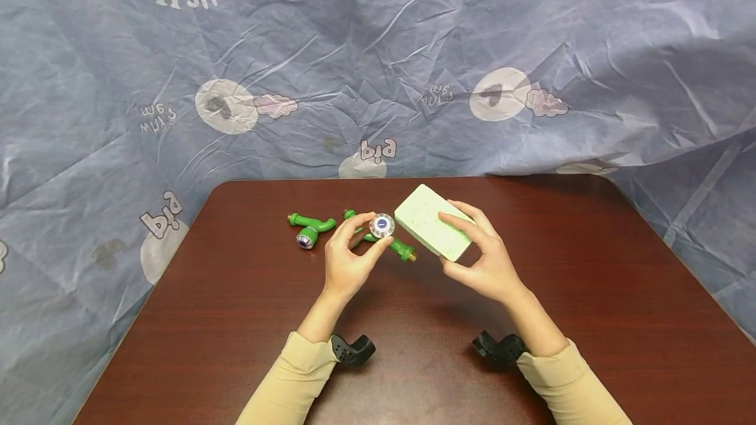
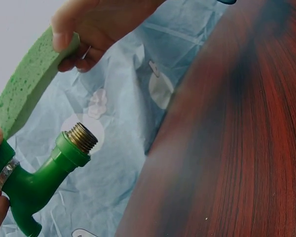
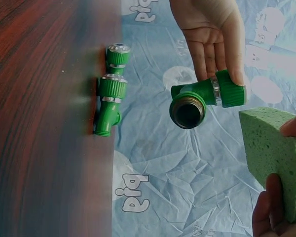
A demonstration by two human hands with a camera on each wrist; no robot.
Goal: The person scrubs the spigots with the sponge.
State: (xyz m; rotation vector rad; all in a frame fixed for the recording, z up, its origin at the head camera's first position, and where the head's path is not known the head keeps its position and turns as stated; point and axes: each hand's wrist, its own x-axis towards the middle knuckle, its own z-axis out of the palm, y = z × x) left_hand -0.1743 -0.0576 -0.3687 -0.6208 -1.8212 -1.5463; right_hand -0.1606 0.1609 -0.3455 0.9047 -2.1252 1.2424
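My left hand (image 1: pixel 347 261) pinches a green plastic tap (image 2: pixel 37 185) by its ribbed knob (image 1: pixel 382 225), raised above the table. The tap's brass threaded end (image 2: pixel 82 138) points towards the right hand. A pale green sponge (image 1: pixel 434 222) is gripped in my right hand (image 1: pixel 490 261), thumb on one side and fingers on the other. In the right wrist view the sponge (image 3: pixel 271 143) sits close to the tap's knob with a narrow gap between them. Part of the held tap is hidden behind the left fingers in the head view.
Two more green taps lie on the dark red-brown table (image 1: pixel 236 320): one tap (image 1: pixel 310 228) at the left, another tap (image 1: pixel 350 214) partly behind the left hand. A blue printed cloth (image 1: pixel 378 51) hangs behind the table. Black mounts (image 1: pixel 354 351) sit at both wrists.
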